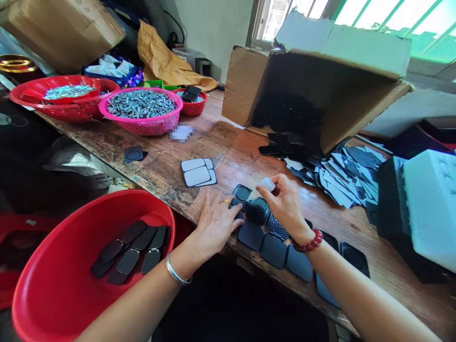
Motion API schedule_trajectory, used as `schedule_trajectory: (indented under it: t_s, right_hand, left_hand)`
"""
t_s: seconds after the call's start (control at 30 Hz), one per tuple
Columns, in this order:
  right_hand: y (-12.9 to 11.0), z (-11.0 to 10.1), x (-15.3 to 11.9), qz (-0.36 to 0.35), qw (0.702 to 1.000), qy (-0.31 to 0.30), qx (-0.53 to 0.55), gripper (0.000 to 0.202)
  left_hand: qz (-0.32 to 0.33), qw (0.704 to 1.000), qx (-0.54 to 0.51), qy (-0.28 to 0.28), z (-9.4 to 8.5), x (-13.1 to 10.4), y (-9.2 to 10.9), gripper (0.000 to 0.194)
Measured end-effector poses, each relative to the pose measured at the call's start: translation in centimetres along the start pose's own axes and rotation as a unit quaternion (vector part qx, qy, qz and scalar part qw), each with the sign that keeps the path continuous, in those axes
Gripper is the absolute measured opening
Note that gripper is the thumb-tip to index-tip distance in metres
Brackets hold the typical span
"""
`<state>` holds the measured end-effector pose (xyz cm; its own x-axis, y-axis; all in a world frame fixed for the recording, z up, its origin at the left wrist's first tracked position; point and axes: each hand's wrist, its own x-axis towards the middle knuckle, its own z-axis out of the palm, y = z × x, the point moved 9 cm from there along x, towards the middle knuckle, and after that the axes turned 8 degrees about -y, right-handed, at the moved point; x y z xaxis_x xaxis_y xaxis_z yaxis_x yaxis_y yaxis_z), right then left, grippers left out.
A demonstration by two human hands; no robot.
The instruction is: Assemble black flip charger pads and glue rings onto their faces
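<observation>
The person's right hand pinched a small white bottle between thumb and fingers, its tip slanting down over the row of black hinged cases along the table's near edge. The left hand, fingers spread, touched the row's left end; whether it gripped a case could not be told.
</observation>
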<state>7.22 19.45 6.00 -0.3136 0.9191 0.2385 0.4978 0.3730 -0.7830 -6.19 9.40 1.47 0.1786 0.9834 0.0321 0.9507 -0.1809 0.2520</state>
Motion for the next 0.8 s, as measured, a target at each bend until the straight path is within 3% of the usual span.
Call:
schedule_trajectory:
  t_s: [0.13,0.23,0.33,0.43,0.53,0.63,0.7,0.8]
  right_hand:
    - [2.8,0.1,0.1,0.072,0.985,0.024,0.157,0.029]
    - [4.7,-1.0,-0.3,0.106,0.963,0.052,0.241,0.038]
    - [6.3,-2.1,-1.7,0.152,0.926,0.053,0.342,0.043]
    - [6.9,-2.7,-4.1,0.209,0.863,0.016,0.459,0.031]
    - [6.6,-4.1,-7.0,0.231,0.820,-0.001,0.524,0.019]
    - [6.6,-5.8,-10.5,0.253,0.776,-0.005,0.578,0.023]
    - [7.2,-7.3,-12.9,0.261,0.760,0.004,0.595,0.028]
    - [8.9,-10.4,-16.2,0.248,0.766,0.039,0.592,0.032]
  left_hand:
    - [-0.011,1.000,0.007,-0.017,-0.5,0.1,0.0,0.037]
    - [-0.012,0.999,0.012,-0.034,-0.7,0.3,0.2,0.037]
    - [-0.011,0.999,0.024,-0.029,-0.7,0.4,0.2,0.036]
    - [-0.004,0.999,0.046,-0.006,-0.3,0.6,0.1,0.034]
    - [0.009,0.998,0.056,0.004,0.4,0.9,-0.4,0.034]
    - [0.035,0.999,0.030,0.023,0.5,1.3,-1.2,0.042]
    - [0.055,0.997,-0.018,0.050,0.0,1.5,-1.9,0.049]
    - [0.048,0.989,-0.102,0.095,-1.1,1.7,-3.2,0.053]
